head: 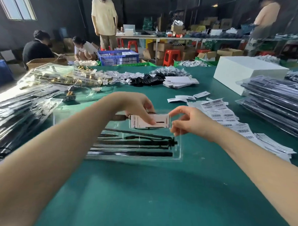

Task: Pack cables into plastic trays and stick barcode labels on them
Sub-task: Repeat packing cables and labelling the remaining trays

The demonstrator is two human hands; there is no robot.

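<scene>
**Both hands on a white card above the tray**

Stacked clear trays [16, 108] lie at left. The left hand [136, 106] pinches the white card [150, 121] over a clear plastic tray [179, 154] holding black cables [132, 144] on the green table [148, 189]. The right hand [188, 121] pinches the card's right end. Barcode label sheets [218, 109] lie just right.

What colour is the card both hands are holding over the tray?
White card with black markings, clearest in the head view.
</scene>
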